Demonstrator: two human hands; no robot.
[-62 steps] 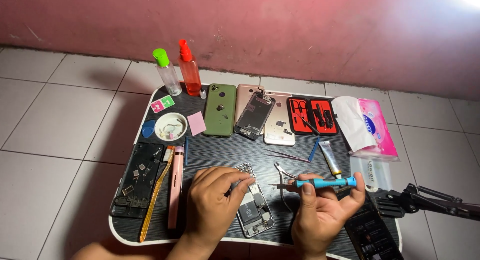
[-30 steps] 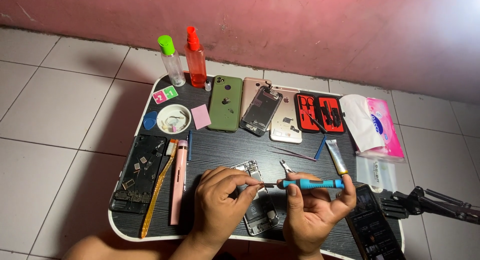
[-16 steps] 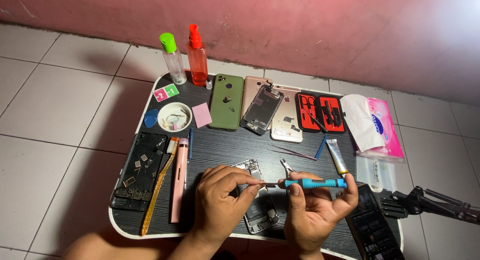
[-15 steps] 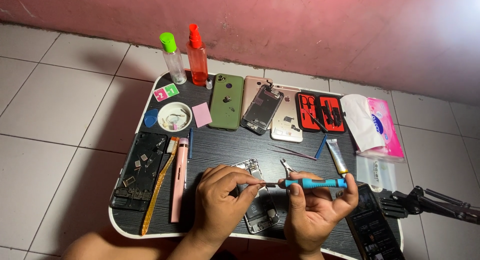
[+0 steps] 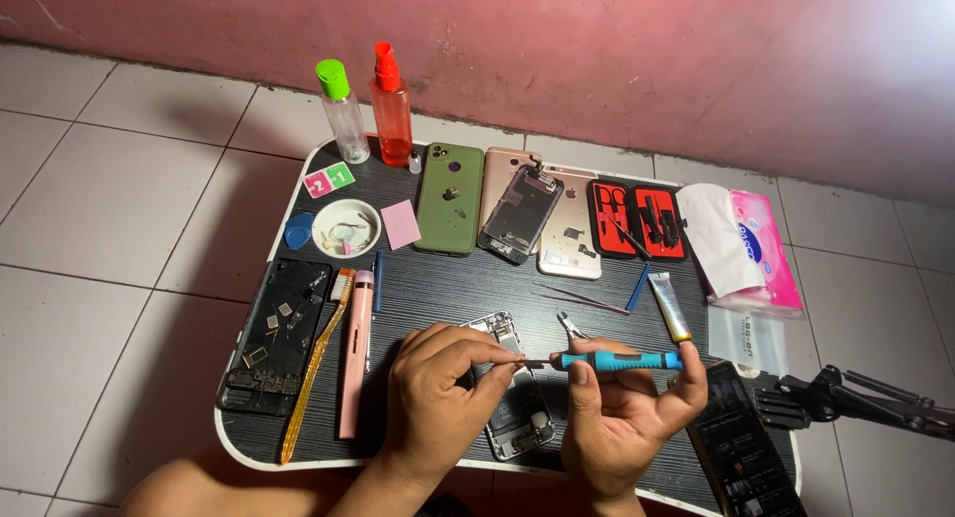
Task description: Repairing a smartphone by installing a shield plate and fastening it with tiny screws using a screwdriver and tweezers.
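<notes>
My right hand point(image 5: 622, 417) holds a blue-handled screwdriver point(image 5: 617, 360) level, its tip pointing left. My left hand point(image 5: 438, 393) pinches the screwdriver's metal tip point(image 5: 530, 364) with its fingertips. Both hands hover over an opened phone body point(image 5: 507, 398) lying on the black tray table point(image 5: 448, 288) near its front edge; the hands hide much of it.
On the table: a green phone point(image 5: 450, 199), a gold phone back point(image 5: 567, 218) with a dismantled frame point(image 5: 517, 213), red tool case point(image 5: 637, 218), glue tube point(image 5: 668, 306), tweezers point(image 5: 587, 300), pink tool point(image 5: 355, 348), black mat point(image 5: 277, 333), small dish point(image 5: 346, 226), two bottles point(image 5: 368, 109), tissue pack point(image 5: 751, 248). A black stand point(image 5: 856, 403) juts right.
The view has shifted slightly. My hands rose a little off the opened phone and my left fingers came to the screwdriver's tip.
</notes>
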